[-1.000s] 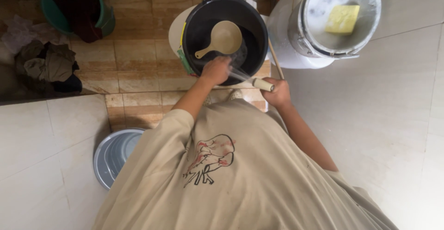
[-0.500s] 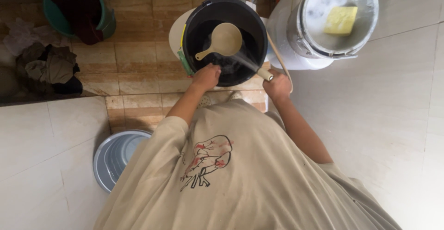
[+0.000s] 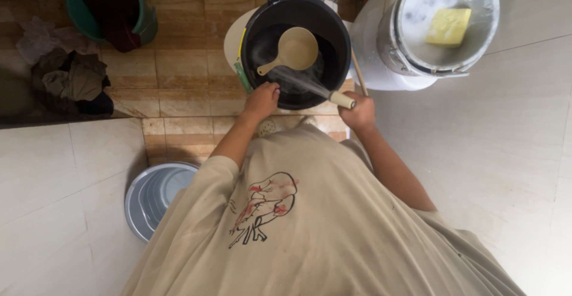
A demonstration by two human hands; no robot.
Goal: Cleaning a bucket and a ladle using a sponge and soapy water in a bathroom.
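Left hand [image 3: 261,100] was closed on the bucket [image 3: 296,49] rim; right hand [image 3: 356,112] gripped the sprayer [image 3: 341,99]. Risk: overspray past rim, wetting floor, if nozzle drifted.

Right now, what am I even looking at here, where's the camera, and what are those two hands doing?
The camera sits on a person's head and looks straight down over their beige printed shirt. Their left hand grips the rim of a black bucket with a beige ladle inside. Their right hand holds a spray nozzle shooting water into it. Nearby: a white tub with a yellow sponge, a metal basin, a green bucket of clothes.
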